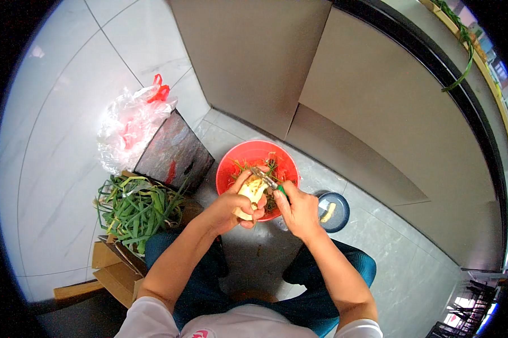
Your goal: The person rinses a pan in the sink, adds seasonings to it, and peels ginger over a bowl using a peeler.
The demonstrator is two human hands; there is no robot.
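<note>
My left hand (230, 210) is closed around a pale yellow, knobbly root that looks like ginger (250, 198), held over a red bucket (224, 168). In my right hand (300, 212) is a peeler (271, 181) with a metal head and a green handle. Its head is at the upper end of the root; whether the blade touches it I cannot tell. Green and brown scraps (271, 164) lie in the bucket beneath both hands. Just right of my right hand, a dark blue bowl (344, 211) on the floor holds a small pale yellow piece (328, 213).
A heap of green leafy stalks (138, 211) lies at left by an opened cardboard box (112, 263). Behind it stands a dark mesh bin (178, 149) with clear plastic bags (127, 132). Grey cabinet panels (372, 107) rise ahead; green stalks (466, 53) hang over the counter edge.
</note>
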